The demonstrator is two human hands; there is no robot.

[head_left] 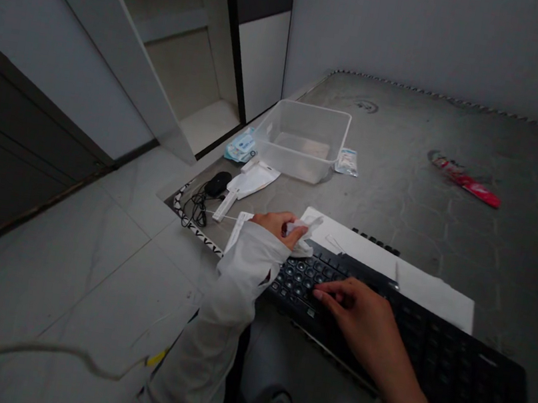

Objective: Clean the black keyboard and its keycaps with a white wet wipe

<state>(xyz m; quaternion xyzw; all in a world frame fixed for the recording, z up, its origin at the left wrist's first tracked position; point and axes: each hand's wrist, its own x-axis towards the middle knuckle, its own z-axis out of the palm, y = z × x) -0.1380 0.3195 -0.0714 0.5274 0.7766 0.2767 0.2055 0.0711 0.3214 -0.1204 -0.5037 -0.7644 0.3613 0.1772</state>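
Note:
A long black keyboard [424, 332] lies along the near edge of the grey mat. Toward its left end the keycaps are off and round sockets show. My left hand [276, 224] is closed on a crumpled white wipe [304, 244] at the keyboard's upper left corner. Over the socket area, my right hand [359, 309] has its thumb and index finger pinched together, touching or just above the keys. What sits between those fingertips, if anything, is too small to make out. A white sheet [367, 250] lies partly under the keyboard's far side, with a bent wire piece [336, 244] on it.
Behind stands a clear plastic bin [303, 142], flanked by a blue-white packet [241, 145] and a small packet [348, 162]. Left are a black mouse [218, 184] with coiled cable and a white pouch [255, 179]. A red-handled tool [469, 181] lies right; small black pieces [377, 242] line the sheet.

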